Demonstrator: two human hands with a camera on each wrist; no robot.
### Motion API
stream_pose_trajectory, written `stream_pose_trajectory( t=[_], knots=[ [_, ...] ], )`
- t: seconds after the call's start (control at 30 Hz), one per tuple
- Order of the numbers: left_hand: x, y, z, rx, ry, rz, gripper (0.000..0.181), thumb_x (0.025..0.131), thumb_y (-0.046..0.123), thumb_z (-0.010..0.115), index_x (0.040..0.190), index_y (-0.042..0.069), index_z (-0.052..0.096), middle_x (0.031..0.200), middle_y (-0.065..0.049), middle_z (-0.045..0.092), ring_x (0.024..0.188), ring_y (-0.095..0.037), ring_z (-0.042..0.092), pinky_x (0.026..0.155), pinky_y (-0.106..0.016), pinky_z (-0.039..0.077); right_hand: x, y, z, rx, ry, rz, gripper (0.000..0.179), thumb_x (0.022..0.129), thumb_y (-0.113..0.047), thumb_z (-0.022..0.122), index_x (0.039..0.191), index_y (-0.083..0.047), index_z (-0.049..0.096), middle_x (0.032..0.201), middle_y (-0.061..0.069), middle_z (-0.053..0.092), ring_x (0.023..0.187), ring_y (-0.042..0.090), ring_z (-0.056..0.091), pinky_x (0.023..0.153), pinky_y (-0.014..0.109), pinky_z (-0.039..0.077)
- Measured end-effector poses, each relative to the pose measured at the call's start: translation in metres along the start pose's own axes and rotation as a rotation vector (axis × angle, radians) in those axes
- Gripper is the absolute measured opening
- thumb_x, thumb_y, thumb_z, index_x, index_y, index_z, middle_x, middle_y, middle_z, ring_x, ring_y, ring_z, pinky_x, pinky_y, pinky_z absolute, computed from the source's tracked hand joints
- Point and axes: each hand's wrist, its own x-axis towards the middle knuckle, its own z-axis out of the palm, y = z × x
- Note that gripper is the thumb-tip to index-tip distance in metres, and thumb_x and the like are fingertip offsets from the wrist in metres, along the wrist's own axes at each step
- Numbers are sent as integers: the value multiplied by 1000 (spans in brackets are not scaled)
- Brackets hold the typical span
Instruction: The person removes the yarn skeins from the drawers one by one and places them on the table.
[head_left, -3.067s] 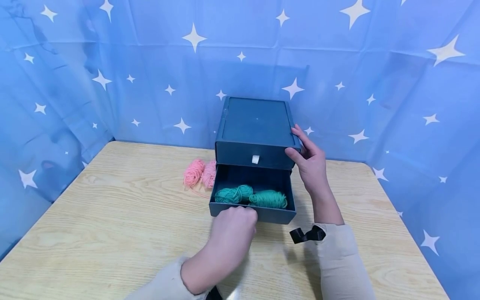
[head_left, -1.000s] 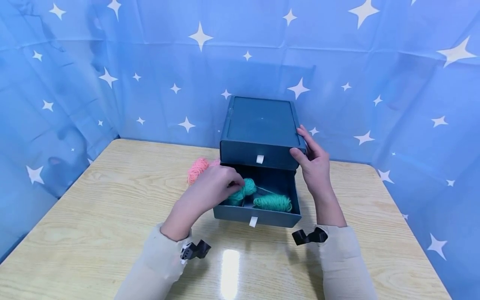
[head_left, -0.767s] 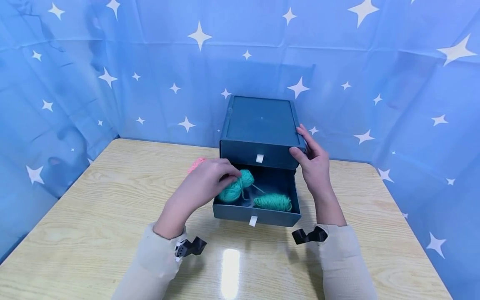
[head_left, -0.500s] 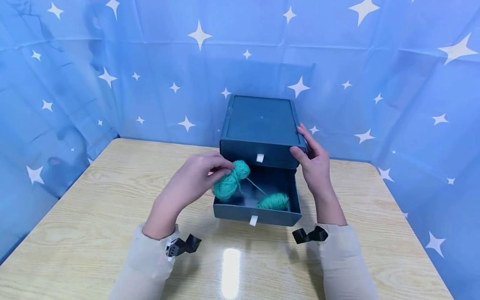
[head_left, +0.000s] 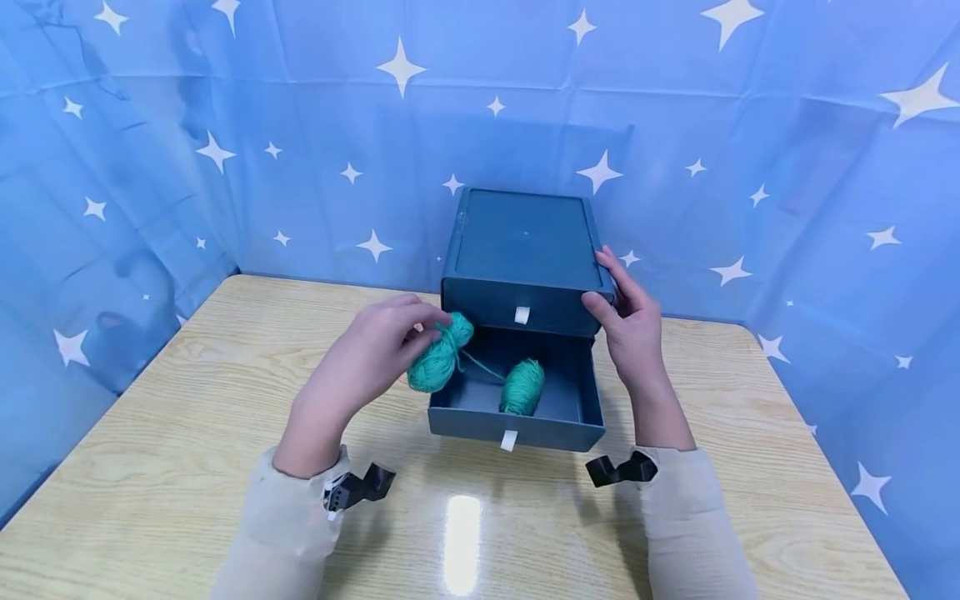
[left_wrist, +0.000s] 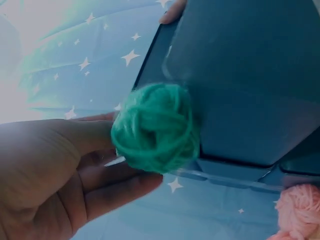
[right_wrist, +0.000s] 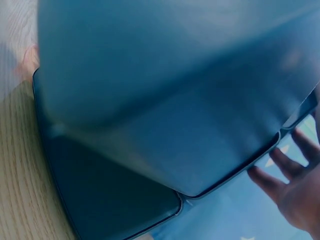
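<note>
My left hand (head_left: 375, 350) pinches a green yarn skein (head_left: 433, 367) at its tied waist, over the left edge of the pulled-out lower drawer (head_left: 558, 429). In the left wrist view the round end of that green yarn skein (left_wrist: 156, 130) sits between thumb and fingers. A strand runs from it to a second green skein (head_left: 522, 387), which stands on end, leaning, in the drawer. With thumb and extended fingers, my right hand (head_left: 632, 325) touches the right side of the dark blue two-drawer box (head_left: 521, 242); its fingers (right_wrist: 267, 182) lie along the edge in the right wrist view.
The closed upper drawer carries a white pull tab (head_left: 522, 315); another white tab (head_left: 508, 440) hangs on the lower drawer. Pink yarn (left_wrist: 298, 210) lies beside the box, hidden by my left hand in the head view. A star-patterned curtain (head_left: 300, 150) backs the wooden table (head_left: 187, 450).
My left hand let go of the lower drawer's front, took one green skein and lifted it up and left. The other skein was dragged left and turned. The right hand stayed on the box.
</note>
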Motion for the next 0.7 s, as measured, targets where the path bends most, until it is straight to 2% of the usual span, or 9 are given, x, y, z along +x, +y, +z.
stream_pose_trajectory(
  t=[0.13,0.23,0.33,0.43,0.53,0.6,0.7],
  knots=[
    [3,2,5,39,-70,-31,17,97,5,65,107,8,78,94,-4,72,73,-15,55,65,-25,48,0,1,0,2,-1,-3,51,100,-16,64,149,-25,52,161,-10,41,149,24,40,119,35,40],
    [3,4,7,45,-106,-63,15,97,10,65,104,8,78,92,-2,72,74,-14,57,67,-25,50,1,1,1,9,-2,-5,51,100,-15,64,148,-25,53,161,-10,41,149,24,40,118,33,40],
    [1,5,6,45,-144,-101,13,96,21,69,94,11,78,86,0,70,73,-13,59,66,-26,50,1,1,1,19,-2,-6,51,100,-15,64,148,-24,53,161,-9,42,150,24,40,117,29,41],
    [-1,6,6,58,-194,-104,12,91,26,76,87,15,78,82,4,69,77,-12,60,67,-25,50,1,2,1,25,-2,-6,51,100,-14,64,148,-23,53,161,-9,41,150,23,39,115,25,42],
    [-3,6,7,100,-238,-112,10,87,24,80,93,15,79,84,6,69,78,-13,59,66,-26,49,1,2,0,21,1,0,51,100,-16,64,148,-24,53,161,-9,41,150,23,40,115,26,42],
    [-4,7,9,138,-238,-111,16,86,23,81,99,14,79,85,5,68,80,-13,58,68,-28,50,1,2,0,18,4,4,51,100,-16,65,148,-24,53,161,-9,41,150,23,39,117,28,41],
    [-2,11,13,172,-194,-87,22,85,24,82,104,13,78,91,2,71,81,-14,61,78,-34,55,1,1,0,22,4,4,51,99,-17,65,148,-24,53,161,-9,41,150,23,39,118,31,41]
  ],
)
